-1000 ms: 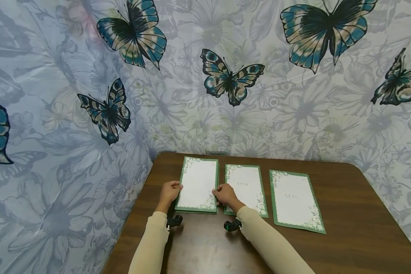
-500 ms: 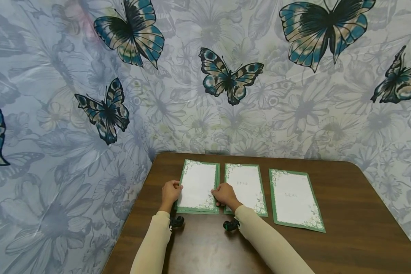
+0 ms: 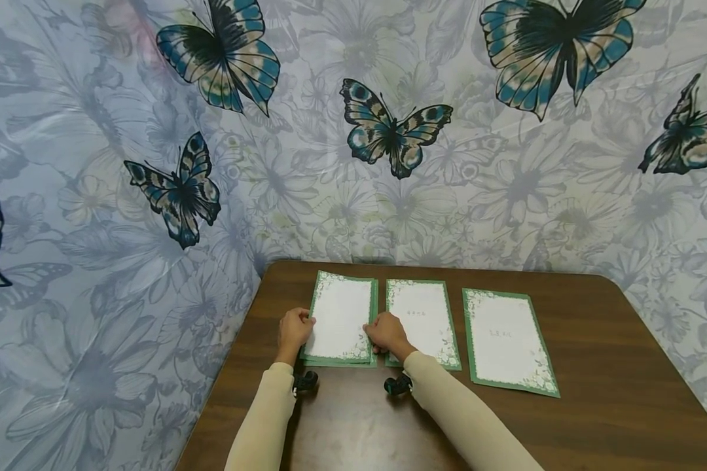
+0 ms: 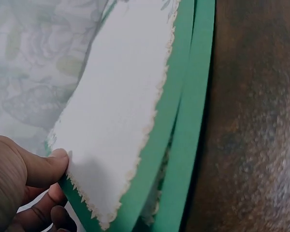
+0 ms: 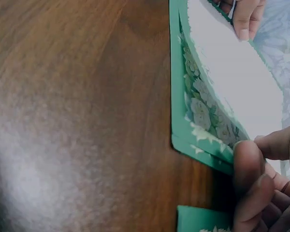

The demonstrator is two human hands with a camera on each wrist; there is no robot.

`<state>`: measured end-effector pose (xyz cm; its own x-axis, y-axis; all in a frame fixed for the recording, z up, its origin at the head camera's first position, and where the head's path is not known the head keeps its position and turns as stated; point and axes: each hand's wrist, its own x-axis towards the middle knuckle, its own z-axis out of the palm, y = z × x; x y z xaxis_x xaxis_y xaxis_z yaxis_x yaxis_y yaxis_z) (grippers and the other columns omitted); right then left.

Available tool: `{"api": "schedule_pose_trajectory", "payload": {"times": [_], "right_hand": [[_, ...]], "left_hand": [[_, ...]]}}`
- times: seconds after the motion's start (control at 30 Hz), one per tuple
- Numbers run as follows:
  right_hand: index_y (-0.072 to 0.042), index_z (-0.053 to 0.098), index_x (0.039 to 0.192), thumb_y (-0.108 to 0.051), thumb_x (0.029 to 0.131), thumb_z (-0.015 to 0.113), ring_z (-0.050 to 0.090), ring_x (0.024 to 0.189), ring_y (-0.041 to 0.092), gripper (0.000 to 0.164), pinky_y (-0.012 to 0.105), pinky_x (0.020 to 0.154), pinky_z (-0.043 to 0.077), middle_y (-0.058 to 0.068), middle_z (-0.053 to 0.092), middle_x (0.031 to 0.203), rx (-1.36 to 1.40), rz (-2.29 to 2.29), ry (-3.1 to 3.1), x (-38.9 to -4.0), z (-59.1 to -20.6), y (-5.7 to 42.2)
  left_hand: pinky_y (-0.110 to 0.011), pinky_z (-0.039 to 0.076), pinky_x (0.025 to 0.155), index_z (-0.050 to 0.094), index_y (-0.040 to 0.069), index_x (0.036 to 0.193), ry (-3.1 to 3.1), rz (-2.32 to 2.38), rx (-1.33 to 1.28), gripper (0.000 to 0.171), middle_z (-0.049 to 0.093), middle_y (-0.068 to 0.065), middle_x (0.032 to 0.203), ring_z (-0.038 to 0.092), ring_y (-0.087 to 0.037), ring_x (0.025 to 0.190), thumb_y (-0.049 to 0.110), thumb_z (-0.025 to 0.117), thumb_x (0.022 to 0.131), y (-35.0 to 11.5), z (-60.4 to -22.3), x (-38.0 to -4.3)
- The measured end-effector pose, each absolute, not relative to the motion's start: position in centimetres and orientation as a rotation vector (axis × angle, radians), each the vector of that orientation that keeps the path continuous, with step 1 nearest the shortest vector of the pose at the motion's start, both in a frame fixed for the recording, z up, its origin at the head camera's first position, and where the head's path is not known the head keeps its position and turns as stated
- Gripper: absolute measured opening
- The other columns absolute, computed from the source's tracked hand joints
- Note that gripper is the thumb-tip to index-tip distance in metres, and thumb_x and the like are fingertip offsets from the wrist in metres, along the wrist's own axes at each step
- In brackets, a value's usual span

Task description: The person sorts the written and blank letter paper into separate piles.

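Observation:
A white sheet with a green floral border (image 3: 342,314) lies at the left of the row, over another green-edged sheet (image 4: 198,96). My left hand (image 3: 294,332) pinches its left edge, thumb on top and fingers curled underneath. On the opposite edge, my right hand (image 3: 387,332) pinches the same sheet between thumb and forefinger. The right wrist view shows the top sheet bowed up from the lower one, whose printed flowers (image 5: 200,108) show in the gap. Part of the middle sheet (image 3: 427,327) is behind my right hand.
A third bordered sheet (image 3: 509,343) with faint writing lies to the right on the brown wooden table (image 3: 613,366). Behind the table hangs a butterfly-patterned backdrop (image 3: 306,196). Each wrist wears a small black device, such as the left one (image 3: 305,381).
The top sheet has shifted slightly within my hands, so more of the lower sheet's green edge shows at the right and bottom. Both hands keep their pinch.

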<state>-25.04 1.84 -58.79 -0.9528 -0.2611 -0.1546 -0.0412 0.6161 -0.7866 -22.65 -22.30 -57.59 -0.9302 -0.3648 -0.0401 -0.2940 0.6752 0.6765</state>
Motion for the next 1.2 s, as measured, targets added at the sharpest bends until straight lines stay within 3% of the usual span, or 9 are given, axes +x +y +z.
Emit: {"api": "schedule_pose_trajectory", "payload": {"times": [0.4,0.7,0.87,1.1,1.2], "right_hand": [[-0.019,0.047,0.051,-0.029,0.095,0.065,0.059,0.041,0.016,0.049,0.026,0.04,0.041,-0.001,0.051,0.042,-0.226,-1.165,2.636,-25.7,-57.9,2.4],[-0.019,0.045,0.046,-0.032,0.092,0.068,0.059,0.04,0.015,0.053,0.025,0.04,0.042,-0.002,0.051,0.04,-0.176,-1.063,2.651,-25.6,-58.3,2.9],[-0.019,0.042,0.045,-0.032,0.09,0.07,0.058,0.039,0.016,0.055,0.025,0.038,0.042,0.0,0.051,0.039,-0.186,-1.035,2.707,-25.6,-58.3,2.9],[-0.019,0.041,0.046,-0.035,0.096,0.061,0.056,0.037,0.016,0.057,0.027,0.04,0.043,-0.001,0.049,0.038,-0.252,-1.121,2.721,-25.2,-58.9,3.2],[-0.016,0.048,0.053,-0.032,0.099,0.057,0.055,0.038,0.015,0.05,0.028,0.043,0.045,-0.001,0.051,0.043,-0.296,-1.269,2.683,-24.9,-59.2,3.9]], "left_hand": [[-0.039,0.05,0.068,0.072,0.01,0.113,-2.779,-1.103,0.508,0.026,0.07,-0.007,0.093,0.064,-0.023,0.08,0.025,0.069,0.092,-22.0,-57.2,-22.6],[-0.047,0.052,0.079,0.07,0.01,0.114,-2.852,-1.029,0.536,0.027,0.072,-0.009,0.101,0.066,-0.03,0.092,0.025,0.069,0.092,-21.6,-57.9,-22.3],[-0.047,0.052,0.081,0.068,0.01,0.116,-2.851,-0.958,0.503,0.03,0.072,-0.009,0.097,0.066,-0.03,0.091,0.025,0.072,0.09,-21.4,-58.1,-22.5],[-0.047,0.051,0.079,0.063,0.009,0.122,-2.838,-0.924,0.486,0.036,0.066,-0.011,0.099,0.063,-0.029,0.091,0.024,0.072,0.09,-21.3,-58.3,-22.4],[-0.047,0.05,0.079,0.065,0.009,0.12,-2.799,-0.899,0.43,0.033,0.063,-0.011,0.098,0.061,-0.029,0.092,0.025,0.07,0.092,-20.8,-58.3,-22.5]]}}
